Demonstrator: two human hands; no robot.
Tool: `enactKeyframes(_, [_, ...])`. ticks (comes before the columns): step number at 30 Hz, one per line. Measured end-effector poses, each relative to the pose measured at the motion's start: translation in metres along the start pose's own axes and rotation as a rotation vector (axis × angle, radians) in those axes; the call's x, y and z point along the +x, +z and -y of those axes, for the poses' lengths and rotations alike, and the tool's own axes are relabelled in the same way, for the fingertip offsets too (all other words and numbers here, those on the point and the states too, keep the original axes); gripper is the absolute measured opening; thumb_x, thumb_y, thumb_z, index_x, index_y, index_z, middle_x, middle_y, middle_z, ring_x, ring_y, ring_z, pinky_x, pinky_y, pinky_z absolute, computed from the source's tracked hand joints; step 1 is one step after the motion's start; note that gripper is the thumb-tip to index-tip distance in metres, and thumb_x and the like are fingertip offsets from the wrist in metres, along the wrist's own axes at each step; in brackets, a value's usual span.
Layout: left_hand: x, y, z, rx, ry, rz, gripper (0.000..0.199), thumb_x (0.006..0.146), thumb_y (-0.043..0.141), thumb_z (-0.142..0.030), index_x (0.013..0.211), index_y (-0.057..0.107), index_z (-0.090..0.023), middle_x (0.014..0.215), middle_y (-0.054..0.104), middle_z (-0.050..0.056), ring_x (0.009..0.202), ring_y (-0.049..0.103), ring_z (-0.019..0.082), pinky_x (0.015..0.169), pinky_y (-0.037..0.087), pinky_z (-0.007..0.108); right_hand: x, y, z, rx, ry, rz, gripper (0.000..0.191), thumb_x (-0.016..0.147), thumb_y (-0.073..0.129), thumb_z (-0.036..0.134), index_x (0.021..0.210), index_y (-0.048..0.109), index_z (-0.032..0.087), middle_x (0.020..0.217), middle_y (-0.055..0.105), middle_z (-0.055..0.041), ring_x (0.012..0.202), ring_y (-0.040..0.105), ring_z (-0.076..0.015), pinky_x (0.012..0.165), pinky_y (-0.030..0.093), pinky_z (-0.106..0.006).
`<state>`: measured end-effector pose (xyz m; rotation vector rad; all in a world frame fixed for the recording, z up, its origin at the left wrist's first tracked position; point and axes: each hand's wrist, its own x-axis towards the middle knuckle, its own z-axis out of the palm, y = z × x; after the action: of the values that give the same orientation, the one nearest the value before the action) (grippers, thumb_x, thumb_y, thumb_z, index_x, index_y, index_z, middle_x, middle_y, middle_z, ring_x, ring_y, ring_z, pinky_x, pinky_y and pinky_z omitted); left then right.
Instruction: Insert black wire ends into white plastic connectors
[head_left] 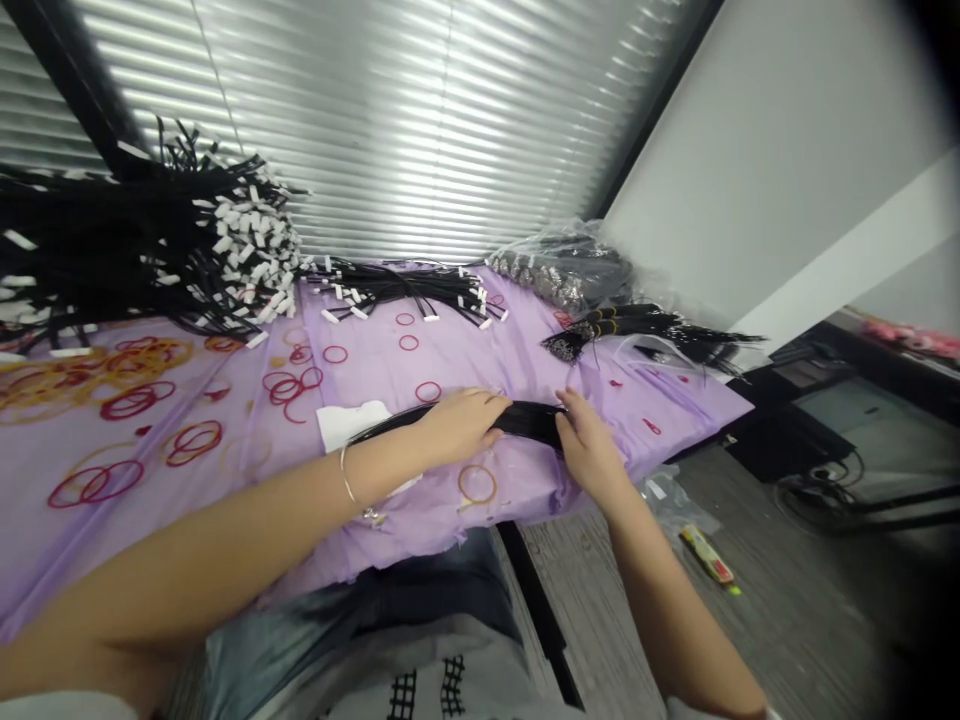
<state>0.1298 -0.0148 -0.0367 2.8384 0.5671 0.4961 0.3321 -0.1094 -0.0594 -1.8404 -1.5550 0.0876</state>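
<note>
My left hand (461, 425) and my right hand (589, 450) both grip a flat bundle of black cords (529, 422) lying on a lilac plastic sheet (420, 510). The bundle's thin end runs left under my left wrist, towards a white paper piece (349, 425). A thin metal bangle (351, 485) circles my left wrist. An orange rubber band (477, 484) lies just below my hands, and a red one (428, 392) lies just above them. Several more red and orange bands (124, 390) are scattered across the sheet to the left.
A large heap of black cords with white tags (165, 240) sits at the far left, with a smaller bunch (397, 290) beside it. A plastic bag of silvery items (562, 270) and black tassels (645, 330) lie at the back right. Slatted blinds (397, 120) rise behind.
</note>
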Motion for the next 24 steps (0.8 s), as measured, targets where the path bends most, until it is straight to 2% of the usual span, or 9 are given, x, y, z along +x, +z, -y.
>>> enactKeyframes(2, [-0.001, 0.001, 0.000, 0.005, 0.000, -0.008, 0.040, 0.085, 0.053, -0.023, 0.123, 0.052, -0.009, 0.117, 0.062, 0.014, 0.109, 0.056, 0.026, 0.095, 0.042, 0.038, 0.001, -0.001, -0.003, 0.012, 0.000, 0.000, 0.043, 0.087, 0.039, 0.034, 0.124, 0.053, 0.015, 0.139, 0.047, -0.0161, 0.131, 0.041, -0.0251, 0.110, 0.029, -0.048])
enactKeyframes(5, [-0.002, 0.002, -0.001, 0.015, 0.007, -0.018, 0.038, 0.086, 0.053, -0.020, 0.121, 0.053, -0.008, 0.116, 0.062, 0.013, 0.108, 0.056, 0.025, 0.096, 0.041, 0.037, 0.005, -0.003, -0.008, 0.045, 0.056, -0.048, 0.048, 0.087, 0.038, 0.037, 0.126, 0.049, 0.011, 0.139, 0.045, -0.0194, 0.132, 0.039, -0.0270, 0.110, 0.027, -0.050])
enactKeyframes(7, [-0.002, 0.002, -0.001, 0.020, 0.009, -0.022, 0.036, 0.086, 0.053, -0.019, 0.120, 0.053, -0.008, 0.115, 0.063, 0.013, 0.108, 0.056, 0.025, 0.096, 0.041, 0.037, 0.009, -0.003, -0.011, 0.082, 0.103, -0.051, 0.049, 0.088, 0.037, 0.038, 0.127, 0.048, 0.010, 0.134, 0.049, -0.0207, 0.127, 0.045, -0.0275, 0.107, 0.032, -0.051])
enactKeyframes(11, [-0.003, 0.003, -0.002, 0.037, 0.007, -0.026, 0.034, 0.086, 0.052, -0.019, 0.118, 0.054, -0.008, 0.112, 0.063, 0.015, 0.108, 0.056, 0.025, 0.095, 0.042, 0.037, 0.015, 0.001, -0.014, 0.170, 0.147, -0.002, 0.046, 0.088, 0.037, 0.039, 0.124, 0.050, 0.015, 0.124, 0.060, -0.0159, 0.115, 0.057, -0.0235, 0.100, 0.043, -0.046])
enactKeyframes(17, [-0.002, 0.000, -0.008, 0.118, 0.011, -0.014, 0.033, 0.086, 0.054, -0.021, 0.118, 0.055, -0.011, 0.114, 0.063, 0.015, 0.110, 0.056, 0.023, 0.094, 0.043, 0.036, 0.012, 0.003, -0.013, 0.202, 0.138, -0.022, 0.042, 0.085, 0.042, 0.039, 0.117, 0.055, 0.016, 0.121, 0.059, -0.0155, 0.114, 0.055, -0.0265, 0.101, 0.038, -0.051])
enactKeyframes(19, [-0.006, -0.010, -0.011, 0.164, 0.001, -0.022, 0.034, 0.085, 0.056, -0.021, 0.117, 0.056, -0.010, 0.121, 0.059, 0.017, 0.116, 0.052, 0.025, 0.097, 0.040, 0.039, 0.009, -0.005, -0.005, 0.183, 0.058, -0.051, 0.040, 0.085, 0.042, 0.039, 0.115, 0.055, 0.015, 0.120, 0.059, -0.0157, 0.115, 0.054, -0.0271, 0.101, 0.037, -0.052])
enactKeyframes(21, [-0.019, -0.030, -0.016, 0.223, -0.027, -0.011, 0.036, 0.083, 0.059, -0.023, 0.115, 0.058, -0.007, 0.128, 0.054, 0.022, 0.124, 0.046, 0.032, 0.101, 0.035, 0.047, 0.004, -0.020, 0.009, 0.076, -0.122, -0.208, 0.036, 0.086, 0.045, 0.037, 0.111, 0.057, 0.015, 0.124, 0.055, -0.0158, 0.120, 0.048, -0.0278, 0.103, 0.034, -0.051])
enactKeyframes(22, [-0.031, -0.042, -0.019, 0.264, -0.042, 0.025, 0.039, 0.083, 0.060, -0.027, 0.115, 0.058, -0.005, 0.129, 0.053, 0.024, 0.126, 0.042, 0.036, 0.102, 0.033, 0.052, 0.004, -0.028, 0.018, 0.017, -0.212, -0.306, 0.031, 0.086, 0.047, 0.035, 0.108, 0.058, 0.016, 0.126, 0.053, -0.0155, 0.122, 0.046, -0.0274, 0.104, 0.033, -0.050])
enactKeyframes(24, [-0.060, -0.065, -0.028, 0.223, -0.092, 0.158, 0.054, 0.083, 0.057, -0.042, 0.121, 0.055, -0.003, 0.130, 0.051, 0.027, 0.124, 0.044, 0.040, 0.099, 0.037, 0.054, 0.011, -0.042, 0.039, -0.026, -0.365, -0.386, 0.021, 0.086, 0.049, 0.029, 0.100, 0.060, 0.018, 0.117, 0.057, -0.0131, 0.115, 0.051, -0.0248, 0.101, 0.037, -0.045])
